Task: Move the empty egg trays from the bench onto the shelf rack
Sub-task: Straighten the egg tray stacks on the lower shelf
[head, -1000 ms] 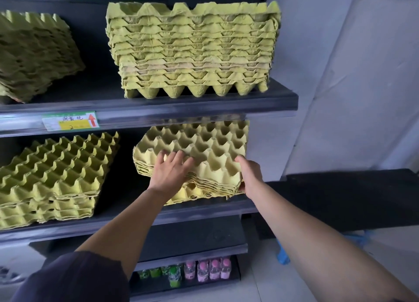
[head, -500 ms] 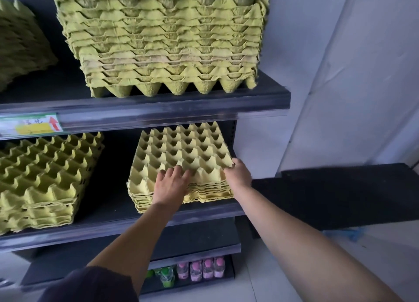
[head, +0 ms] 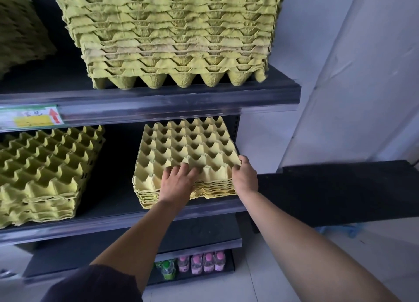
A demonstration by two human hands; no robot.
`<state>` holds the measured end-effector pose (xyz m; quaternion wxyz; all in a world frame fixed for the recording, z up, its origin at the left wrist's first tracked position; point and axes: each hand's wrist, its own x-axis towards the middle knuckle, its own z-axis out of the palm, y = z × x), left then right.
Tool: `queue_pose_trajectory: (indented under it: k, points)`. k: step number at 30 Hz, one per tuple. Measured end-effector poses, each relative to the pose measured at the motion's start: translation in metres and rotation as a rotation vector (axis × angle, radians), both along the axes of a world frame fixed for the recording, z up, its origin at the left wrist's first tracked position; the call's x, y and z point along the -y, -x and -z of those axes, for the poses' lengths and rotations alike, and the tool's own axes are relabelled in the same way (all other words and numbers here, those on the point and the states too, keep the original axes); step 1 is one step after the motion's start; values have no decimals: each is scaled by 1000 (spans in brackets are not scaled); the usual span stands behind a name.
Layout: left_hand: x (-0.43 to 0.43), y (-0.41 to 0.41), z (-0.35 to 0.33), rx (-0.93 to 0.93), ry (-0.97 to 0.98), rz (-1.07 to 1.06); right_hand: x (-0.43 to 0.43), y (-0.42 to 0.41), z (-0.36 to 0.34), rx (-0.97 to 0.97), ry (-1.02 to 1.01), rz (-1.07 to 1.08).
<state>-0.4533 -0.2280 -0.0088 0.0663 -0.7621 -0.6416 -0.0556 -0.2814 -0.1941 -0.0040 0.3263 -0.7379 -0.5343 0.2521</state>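
The stack of egg trays (head: 188, 147) sits on the middle shelf (head: 204, 208). The left hand (head: 176, 183) presses flat on its front edge, fingers spread. The right hand (head: 244, 177) grips its right front corner.

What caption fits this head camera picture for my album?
Left hand presses and right hand grips a tray stack on the middle shelf.

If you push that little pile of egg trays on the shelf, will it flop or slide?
It probably slides as one block: the pile of egg trays is nested tightly. It is likely light, being thin pulp with hollow cups. Its thin edges might crumple if squeezed.
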Motion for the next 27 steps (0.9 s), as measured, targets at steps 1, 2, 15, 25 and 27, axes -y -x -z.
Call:
queue_pose_trajectory:
  k: [1,2,15,25,27]
  points:
    - [-1,0,0,4,29,-6,0,2,2,4,14,-3]
    - [-3,0,0,2,53,-6,-1,3,1,4,35,-4]
    - [16,65,-2,476,-92,-144,31,36,-3,442,-334,43]
    - [29,103,6,842,-9,-364,50,79,24,747,-485,-311]
    - [27,113,13,1132,125,-448,52,84,26,746,-510,-259]
